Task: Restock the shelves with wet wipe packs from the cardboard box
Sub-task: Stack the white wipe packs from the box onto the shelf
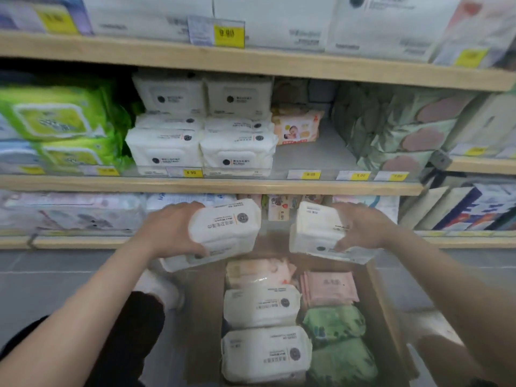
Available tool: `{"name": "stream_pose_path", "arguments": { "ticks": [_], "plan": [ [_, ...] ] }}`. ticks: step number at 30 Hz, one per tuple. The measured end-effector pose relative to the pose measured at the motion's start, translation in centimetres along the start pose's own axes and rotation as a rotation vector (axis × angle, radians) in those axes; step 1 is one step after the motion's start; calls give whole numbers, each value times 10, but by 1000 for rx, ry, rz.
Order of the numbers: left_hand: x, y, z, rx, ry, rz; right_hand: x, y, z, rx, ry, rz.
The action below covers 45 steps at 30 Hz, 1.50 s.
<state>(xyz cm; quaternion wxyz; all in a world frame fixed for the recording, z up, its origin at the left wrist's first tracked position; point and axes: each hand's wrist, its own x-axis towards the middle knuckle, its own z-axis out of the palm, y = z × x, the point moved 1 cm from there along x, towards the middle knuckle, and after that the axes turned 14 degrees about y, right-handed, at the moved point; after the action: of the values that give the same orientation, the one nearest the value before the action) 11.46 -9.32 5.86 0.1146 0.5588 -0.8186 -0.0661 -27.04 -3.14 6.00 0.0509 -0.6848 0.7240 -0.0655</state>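
1. Left hand (170,230) grips a white wet wipe pack (223,230), fingers curled over its top edge, thumb under; pack held tilted above the box, in front of the bottom shelf.
2. Right hand (360,227) holds a second white pack (315,233), fingers spread across its side w/ tips on the lower face; pack also tilted, just beside the left one, not touching.
3. Cardboard box (388,308) sits on the floor below both hands. Inside: two white packs (262,305) in a column at left-centre, a peach baby-print pack (259,270) behind them, pink packs (329,287) standing at back right, green packs (335,325) at front right.
4. Middle shelf (212,184): stacked white packs of the same kind (201,146) in two columns, lime-green packs (55,118) to the left, a small peach baby wipe pack (297,128) to the right w/ bare shelf space in front of it, sage-green packs w/ mauve ovals (405,129) further right.
5. Yellow price tags (192,172) along the shelf edge; print mostly blurred.
6. Top shelf (251,61) carries large white packages; detail blurred.
7. Person's dark-clad knee & a white shoe (164,289) at the box's left.
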Motion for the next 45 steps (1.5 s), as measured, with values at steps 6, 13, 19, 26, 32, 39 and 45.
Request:
{"name": "stream_pose_path", "arguments": {
  "ticks": [6,13,19,26,32,39,45],
  "plan": [
    [10,-55,-30,-77,189,-142,65,-61,-38,-12,166,-98],
    [17,-101,-38,-125,310,-292,133,-151,-60,-34,288,-286],
    [11,-141,-43,-122,324,-391,189,-237,-73,-65,418,-393],
    [13,-159,-38,-86,314,-434,248,-307,-38,-46,418,-512],
    [17,-153,-37,-96,288,-441,235,-302,-4,-377,726,-538],
    [16,-158,-31,-81,268,-423,240,-308,22,-422,870,-477],
    [15,-163,-28,-66,263,-430,288,-324,24,-432,799,-437]
  ]
}}
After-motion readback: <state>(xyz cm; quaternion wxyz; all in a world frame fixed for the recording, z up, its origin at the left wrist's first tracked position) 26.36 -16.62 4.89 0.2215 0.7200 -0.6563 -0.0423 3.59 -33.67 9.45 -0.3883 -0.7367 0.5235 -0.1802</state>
